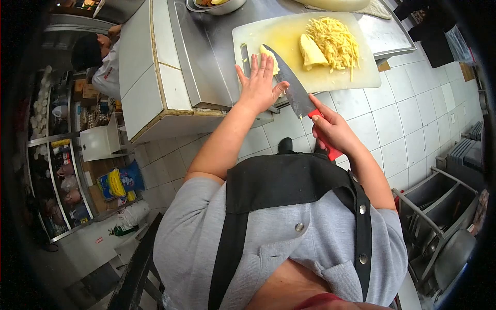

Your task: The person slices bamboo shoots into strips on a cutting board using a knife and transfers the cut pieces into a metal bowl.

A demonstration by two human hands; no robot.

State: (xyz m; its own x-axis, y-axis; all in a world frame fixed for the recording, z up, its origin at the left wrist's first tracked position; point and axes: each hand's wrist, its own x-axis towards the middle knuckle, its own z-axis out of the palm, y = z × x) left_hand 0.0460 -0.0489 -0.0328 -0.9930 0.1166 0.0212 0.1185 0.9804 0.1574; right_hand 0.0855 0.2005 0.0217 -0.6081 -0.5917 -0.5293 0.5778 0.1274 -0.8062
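Observation:
On the white cutting board (pixel 361 77), my left hand (pixel 258 88) lies with its fingers stretched out and spread. Its fingertips rest at a pale yellow peeled piece (pixel 269 54), partly hidden by the hand and blade. My right hand (pixel 333 126) is closed round the red handle of a kitchen knife (pixel 294 88). The wide blade slants up and left beside that piece. Further right on the board are another yellow peeled piece (pixel 311 53) and a heap of thin yellow strips (pixel 336 44). Which fruit or vegetable this is, I cannot tell.
Metal bowls (pixel 219 6) stand on the steel counter (pixel 217 51) at the top. A tiled ledge (pixel 139 67) borders it on the left. Another person (pixel 106 62) is beyond, near stocked shelves (pixel 57 170). A metal rack (pixel 439 217) with pans stands at lower right.

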